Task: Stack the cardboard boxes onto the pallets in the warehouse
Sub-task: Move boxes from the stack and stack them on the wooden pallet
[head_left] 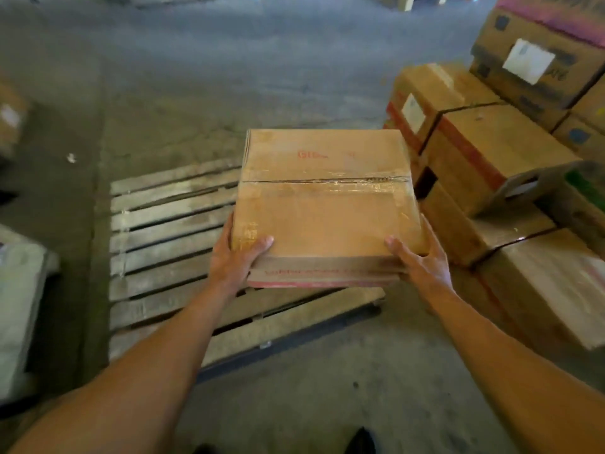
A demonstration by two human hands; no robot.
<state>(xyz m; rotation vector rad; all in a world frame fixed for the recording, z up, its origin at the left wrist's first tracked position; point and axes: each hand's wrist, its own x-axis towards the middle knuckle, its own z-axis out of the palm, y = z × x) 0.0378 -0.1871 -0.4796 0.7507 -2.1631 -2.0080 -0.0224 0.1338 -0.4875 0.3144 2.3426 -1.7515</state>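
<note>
I hold a brown cardboard box (324, 204) in front of me, taped along its top seam, with faint red print on the top and near side. My left hand (237, 257) grips its near left corner, thumb on top. My right hand (420, 260) grips the near right corner the same way. The box hangs above the right part of a bare wooden pallet (163, 244) that lies on the concrete floor.
To the right stands a stack of cardboard boxes (491, 152) with red stripes and white labels, rising higher at the far right. White sacks (16, 306) sit at the left edge. A box (9, 119) stands at the far left. Grey concrete floor (229, 77) stretches beyond.
</note>
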